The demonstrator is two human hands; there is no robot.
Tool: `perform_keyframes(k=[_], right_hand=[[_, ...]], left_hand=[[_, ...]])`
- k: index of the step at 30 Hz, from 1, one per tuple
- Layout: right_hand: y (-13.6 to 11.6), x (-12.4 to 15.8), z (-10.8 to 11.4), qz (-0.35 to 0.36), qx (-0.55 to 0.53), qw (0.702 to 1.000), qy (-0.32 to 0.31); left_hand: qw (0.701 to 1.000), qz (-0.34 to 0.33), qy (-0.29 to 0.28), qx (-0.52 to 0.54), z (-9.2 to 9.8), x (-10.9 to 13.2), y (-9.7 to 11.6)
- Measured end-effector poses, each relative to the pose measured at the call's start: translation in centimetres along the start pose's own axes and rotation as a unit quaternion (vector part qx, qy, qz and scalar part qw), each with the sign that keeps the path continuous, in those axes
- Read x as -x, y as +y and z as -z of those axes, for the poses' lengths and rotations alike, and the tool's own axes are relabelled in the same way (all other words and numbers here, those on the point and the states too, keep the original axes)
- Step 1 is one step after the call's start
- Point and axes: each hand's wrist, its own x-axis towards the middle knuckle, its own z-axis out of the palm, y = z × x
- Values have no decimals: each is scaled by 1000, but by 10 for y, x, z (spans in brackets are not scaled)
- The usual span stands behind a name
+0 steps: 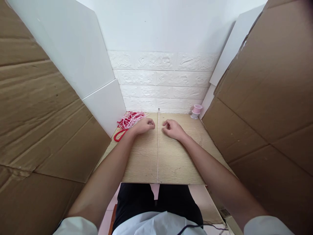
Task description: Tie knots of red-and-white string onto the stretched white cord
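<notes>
A pale cord (157,156) runs straight down the middle of the wooden board, from a small nail (158,109) at the back to the front edge. Its upper stretch looks thicker and knotted. Just left of that stretch, my left hand (144,126) is closed in a pinch. My right hand (173,129) mirrors it on the right, thumb and fingertip pressed together. A fine pale thread, barely visible, seems to run from the cord to the fingertips of each hand. At the front edge, a pink clip-like piece (155,191) hangs by the cord's lower end.
A heap of red and white cords (132,119) lies at the back left, beside red-handled scissors (119,134), partly hidden by my left arm. Spools of pink and white thread (196,111) are stacked at the back right. Cardboard walls (44,107) flank both sides.
</notes>
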Motion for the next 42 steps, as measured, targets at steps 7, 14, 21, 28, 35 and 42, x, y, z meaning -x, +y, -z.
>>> perform_keyframes(k=[7,14,21,28,35,42], right_hand=[[2,-5,-15,79,-2,997,6],[2,-6,-16,59,-6,998,15],[5,-8,-13,-3,-8,1000,26],[6,-8,-9,-46,-1,998,43],[8,-8,-9,-63,5,997,50],[8,-8,-11,-63,6,996,57]], left_hand=[[1000,-18,-1,23,-12,-5,-2],[1000,-19,13,18,-13,-6,-5],[998,1,57,-27,-11,-4,-1],[995,23,88,-50,-10,-3,1],[994,24,90,-55,-10,-4,-2],[991,20,103,-78,-10,-4,-2]])
